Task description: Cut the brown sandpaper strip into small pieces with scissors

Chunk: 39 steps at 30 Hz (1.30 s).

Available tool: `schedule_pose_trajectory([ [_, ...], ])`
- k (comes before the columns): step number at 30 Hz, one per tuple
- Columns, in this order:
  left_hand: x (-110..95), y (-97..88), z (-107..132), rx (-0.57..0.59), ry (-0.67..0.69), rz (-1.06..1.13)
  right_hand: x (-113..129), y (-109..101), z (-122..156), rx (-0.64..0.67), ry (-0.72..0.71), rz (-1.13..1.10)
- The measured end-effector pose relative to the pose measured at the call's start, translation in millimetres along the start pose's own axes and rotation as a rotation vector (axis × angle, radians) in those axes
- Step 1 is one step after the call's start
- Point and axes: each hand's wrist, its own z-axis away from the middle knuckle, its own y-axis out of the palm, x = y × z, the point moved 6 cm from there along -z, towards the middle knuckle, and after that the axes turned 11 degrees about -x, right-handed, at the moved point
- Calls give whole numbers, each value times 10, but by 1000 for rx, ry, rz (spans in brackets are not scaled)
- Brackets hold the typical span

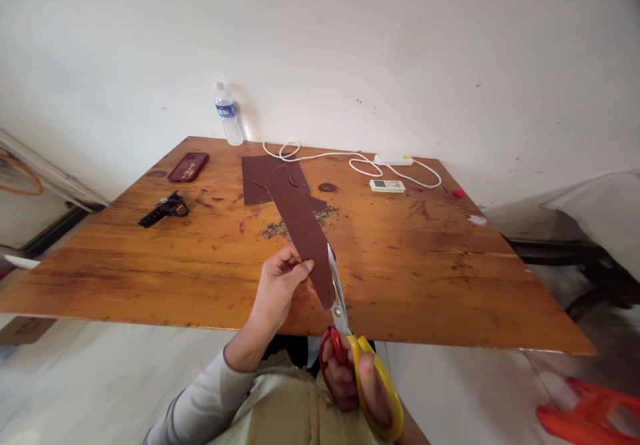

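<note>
My left hand (280, 282) pinches the left edge of a long dark brown strip (301, 225), thumb on top; whether it is paper or leather I cannot tell. The strip is held up above the table, slanting away from me, and its near end is rounded. In my right hand (350, 378) are large scissors (338, 308) with one red and one yellow handle loop. My fingers are through the loops. The blades point away from me and lie along the strip's right edge, near its rounded end. Beyond, a brown sheet (255, 182) lies flat, partly covered by the strip.
Small scraps (275, 230) are scattered on the wooden table (425, 278). A phone (189, 167), a black watch-like item (165, 210) and a water bottle (229, 115) are at the left. A white cable (330, 154), power strip (393, 160) and pale remote (387, 186) lie toward the wall.
</note>
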Motion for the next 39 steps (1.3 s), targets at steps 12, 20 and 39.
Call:
schedule_pose_trajectory([
  [12, 103, -36, -20, -116, -93, 80, 376, 292, 177, -133, -293, 238],
  [20, 112, -39, 11, -100, -35, 60, 332, 237, 128, -128, -330, 224],
  [39, 146, -22, 109, -88, -34, 113, 337, 291, 131, -101, -319, 225],
])
